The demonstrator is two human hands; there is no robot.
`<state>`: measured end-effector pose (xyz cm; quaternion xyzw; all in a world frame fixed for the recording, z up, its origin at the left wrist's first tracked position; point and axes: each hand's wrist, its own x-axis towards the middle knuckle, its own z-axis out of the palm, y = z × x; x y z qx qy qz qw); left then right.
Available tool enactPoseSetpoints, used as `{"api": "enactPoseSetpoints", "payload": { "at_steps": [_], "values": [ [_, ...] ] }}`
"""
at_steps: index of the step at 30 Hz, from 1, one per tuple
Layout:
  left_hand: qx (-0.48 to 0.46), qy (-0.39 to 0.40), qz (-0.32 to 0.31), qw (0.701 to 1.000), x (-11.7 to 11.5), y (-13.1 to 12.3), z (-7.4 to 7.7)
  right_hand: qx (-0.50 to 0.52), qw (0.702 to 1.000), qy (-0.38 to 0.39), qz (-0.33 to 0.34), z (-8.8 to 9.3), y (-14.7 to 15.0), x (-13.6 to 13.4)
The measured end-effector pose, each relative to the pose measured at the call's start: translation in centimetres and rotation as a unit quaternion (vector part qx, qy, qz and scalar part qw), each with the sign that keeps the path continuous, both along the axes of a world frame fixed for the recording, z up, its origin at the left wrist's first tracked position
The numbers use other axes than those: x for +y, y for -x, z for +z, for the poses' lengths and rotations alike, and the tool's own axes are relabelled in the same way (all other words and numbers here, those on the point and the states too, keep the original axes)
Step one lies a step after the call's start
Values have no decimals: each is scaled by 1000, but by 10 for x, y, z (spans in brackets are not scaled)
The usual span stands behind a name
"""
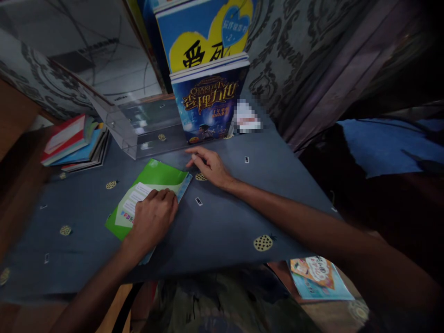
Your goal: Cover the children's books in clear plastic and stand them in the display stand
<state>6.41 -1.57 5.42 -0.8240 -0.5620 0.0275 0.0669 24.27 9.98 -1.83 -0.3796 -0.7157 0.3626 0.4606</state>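
My left hand (155, 213) lies on a green book (152, 173) with a pale label, its fingers bent over the right edge and gripping it. The book rests flat on the table, and a blue-edged book or page shows under its right side. My right hand (210, 167) is held over the table just beyond the book, with nothing in it. Its index finger points left toward the clear acrylic rack (130, 143), and the other fingers are loosely bent. Upright in the rack's right end stands a dark blue book (210, 104) with gold lettering.
Behind the dark blue book rises a blue and yellow book (201, 34). A pile of books (78, 141) sits at the table's left. The dark tablecloth (222, 231) has pineapple prints. More books (317, 277) lie below the table's front right edge. Patterned wallpaper and a curtain close off the back.
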Motion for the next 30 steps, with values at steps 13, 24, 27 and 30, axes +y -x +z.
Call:
{"api": "enactPoseSetpoints", "payload": {
  "at_steps": [13, 24, 27, 30],
  "values": [
    [19, 2, 21, 1000, -4, -5, -3, 7, 997, -69, 24, 8, 0, -11],
    [-41, -18, -31, 999, -12, 18, -14, -283, 919, -256, 100, 8, 4, -24],
    [-54, -24, -14, 998, -18, 51, -16, -340, 903, -254, 61, 14, 8, -35],
    [-44, -28, 67, 996, -29, 80, -21, -393, 890, -229, 20, 19, 13, -49]
  ]
}}
